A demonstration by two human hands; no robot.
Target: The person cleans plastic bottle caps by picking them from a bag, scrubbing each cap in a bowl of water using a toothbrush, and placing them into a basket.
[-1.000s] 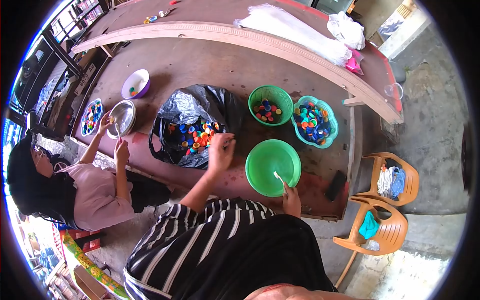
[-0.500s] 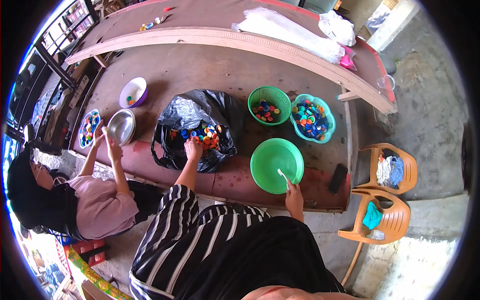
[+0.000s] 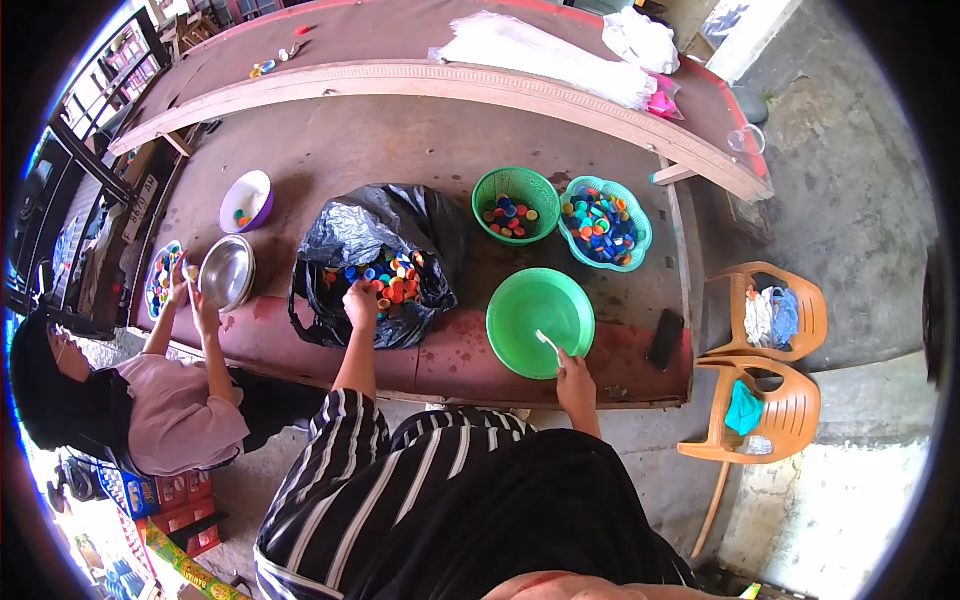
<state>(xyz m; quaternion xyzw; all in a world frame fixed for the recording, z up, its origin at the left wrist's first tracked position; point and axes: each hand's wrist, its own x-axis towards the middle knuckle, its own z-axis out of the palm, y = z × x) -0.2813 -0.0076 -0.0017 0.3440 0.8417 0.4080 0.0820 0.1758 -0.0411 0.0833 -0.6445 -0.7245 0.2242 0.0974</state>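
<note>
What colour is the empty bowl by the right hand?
Green bowl, clearest in the head view.

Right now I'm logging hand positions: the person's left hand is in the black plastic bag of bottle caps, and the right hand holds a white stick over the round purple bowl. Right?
Not quite. The head view shows the right hand holding the white stick over the empty round green plastic basin, not the purple bowl. The left hand is in the black plastic bag.

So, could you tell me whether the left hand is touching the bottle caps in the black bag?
Touching. The head view shows the left hand resting down on the bottle caps inside the black bag, fingers among them.
</note>
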